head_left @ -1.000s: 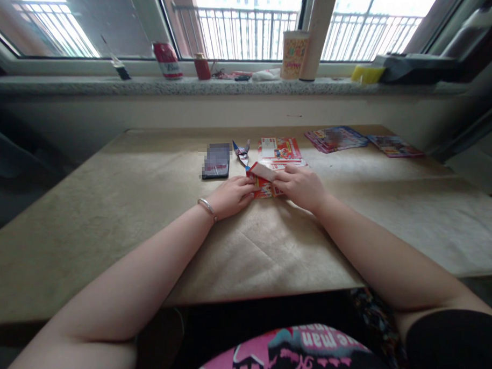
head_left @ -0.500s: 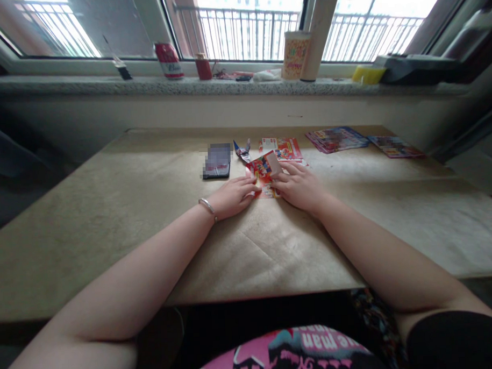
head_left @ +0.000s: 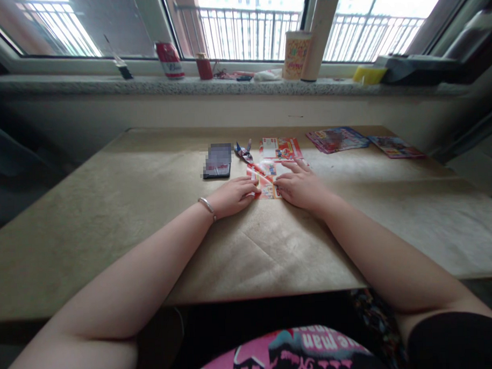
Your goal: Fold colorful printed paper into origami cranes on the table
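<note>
A red and yellow printed sheet of paper (head_left: 266,193) lies on the table in front of me, with a fold line running slantwise across it. My left hand (head_left: 235,196) rests at its left edge, fingers stretched out and the tips on the paper. On the right side, my right hand (head_left: 300,185) lies with its fingers spread, fingertips touching the sheet. Part of the paper is hidden under the fingers. Just beyond it is another red printed sheet (head_left: 281,149).
A phone (head_left: 218,161) lies left of the paper, beside a small dark folded paper piece (head_left: 244,151). Printed sheets (head_left: 337,139) and another printed stack (head_left: 396,147) lie at the back right. A can (head_left: 169,60) and a patterned cup (head_left: 297,54) stand on the windowsill.
The raised flap of the sheet, white underside showing, has gone down and the sheet now lies flatter. My right hand has shifted slightly right; my left hand has barely moved.
</note>
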A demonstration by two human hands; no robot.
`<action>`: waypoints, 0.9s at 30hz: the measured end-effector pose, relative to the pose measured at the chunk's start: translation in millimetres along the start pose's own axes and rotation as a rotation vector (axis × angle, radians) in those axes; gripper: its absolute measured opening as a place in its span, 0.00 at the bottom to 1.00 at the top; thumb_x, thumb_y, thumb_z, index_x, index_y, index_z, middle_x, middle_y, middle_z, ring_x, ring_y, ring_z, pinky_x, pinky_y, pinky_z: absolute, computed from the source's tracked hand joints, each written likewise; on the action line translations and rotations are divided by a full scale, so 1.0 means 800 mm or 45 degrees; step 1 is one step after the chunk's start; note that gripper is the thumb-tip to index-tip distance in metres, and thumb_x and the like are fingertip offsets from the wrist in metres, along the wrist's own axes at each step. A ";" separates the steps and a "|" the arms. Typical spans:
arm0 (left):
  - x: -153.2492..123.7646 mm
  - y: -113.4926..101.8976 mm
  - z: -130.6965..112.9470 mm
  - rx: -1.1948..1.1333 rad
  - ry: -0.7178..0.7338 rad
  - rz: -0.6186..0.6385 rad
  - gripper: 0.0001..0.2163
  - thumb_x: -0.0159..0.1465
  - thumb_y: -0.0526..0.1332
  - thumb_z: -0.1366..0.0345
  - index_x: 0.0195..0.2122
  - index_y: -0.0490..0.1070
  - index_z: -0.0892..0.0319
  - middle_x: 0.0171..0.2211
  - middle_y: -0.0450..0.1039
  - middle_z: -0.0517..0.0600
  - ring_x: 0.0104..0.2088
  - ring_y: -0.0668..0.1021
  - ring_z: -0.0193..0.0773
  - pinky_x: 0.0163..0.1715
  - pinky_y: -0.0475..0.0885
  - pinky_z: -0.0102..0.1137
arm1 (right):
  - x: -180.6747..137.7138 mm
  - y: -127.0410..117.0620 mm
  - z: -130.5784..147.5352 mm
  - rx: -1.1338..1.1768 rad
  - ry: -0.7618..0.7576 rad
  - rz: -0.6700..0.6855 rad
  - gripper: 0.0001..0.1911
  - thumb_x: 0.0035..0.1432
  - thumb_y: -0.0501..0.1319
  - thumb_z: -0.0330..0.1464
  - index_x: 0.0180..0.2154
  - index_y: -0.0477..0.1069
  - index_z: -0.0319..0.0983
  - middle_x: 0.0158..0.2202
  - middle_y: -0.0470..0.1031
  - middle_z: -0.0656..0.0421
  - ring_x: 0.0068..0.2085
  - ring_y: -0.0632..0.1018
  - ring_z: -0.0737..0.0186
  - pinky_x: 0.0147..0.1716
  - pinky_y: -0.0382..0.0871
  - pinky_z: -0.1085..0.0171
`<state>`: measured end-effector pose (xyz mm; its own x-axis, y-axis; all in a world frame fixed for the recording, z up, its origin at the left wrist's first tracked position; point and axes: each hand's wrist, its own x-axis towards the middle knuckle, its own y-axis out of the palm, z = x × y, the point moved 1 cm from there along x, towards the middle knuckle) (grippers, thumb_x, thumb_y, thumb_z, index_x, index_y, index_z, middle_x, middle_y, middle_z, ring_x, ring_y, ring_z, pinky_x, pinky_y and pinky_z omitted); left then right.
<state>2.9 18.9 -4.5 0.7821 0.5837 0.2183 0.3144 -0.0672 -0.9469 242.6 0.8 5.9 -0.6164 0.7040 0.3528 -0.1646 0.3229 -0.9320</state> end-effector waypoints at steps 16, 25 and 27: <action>-0.002 0.004 0.003 0.080 -0.070 0.060 0.21 0.68 0.52 0.57 0.59 0.66 0.57 0.63 0.61 0.55 0.63 0.62 0.47 0.64 0.57 0.43 | 0.002 0.009 0.005 0.579 -0.151 0.054 0.10 0.56 0.61 0.31 0.40 0.78 0.42 0.54 0.74 0.54 0.57 0.72 0.54 0.58 0.63 0.52; -0.003 -0.005 -0.006 0.158 -0.081 0.159 0.25 0.67 0.54 0.51 0.63 0.62 0.56 0.67 0.54 0.54 0.67 0.56 0.50 0.65 0.50 0.45 | 0.003 0.005 0.005 0.542 -0.133 0.150 0.16 0.56 0.61 0.32 0.47 0.74 0.41 0.55 0.74 0.54 0.55 0.73 0.55 0.57 0.64 0.54; -0.003 -0.007 -0.009 0.171 -0.070 0.178 0.29 0.64 0.57 0.48 0.63 0.61 0.55 0.67 0.53 0.55 0.67 0.56 0.52 0.65 0.49 0.47 | 0.003 0.005 0.005 0.537 -0.141 0.153 0.17 0.56 0.61 0.32 0.48 0.75 0.41 0.55 0.74 0.54 0.54 0.73 0.55 0.56 0.63 0.54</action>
<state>3.1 11.8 2.1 0.7815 0.6197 0.0731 0.1278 -0.0442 -0.9908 237.6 1.5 3.1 -0.7255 0.6411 0.2502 -0.3718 -0.0592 -0.9264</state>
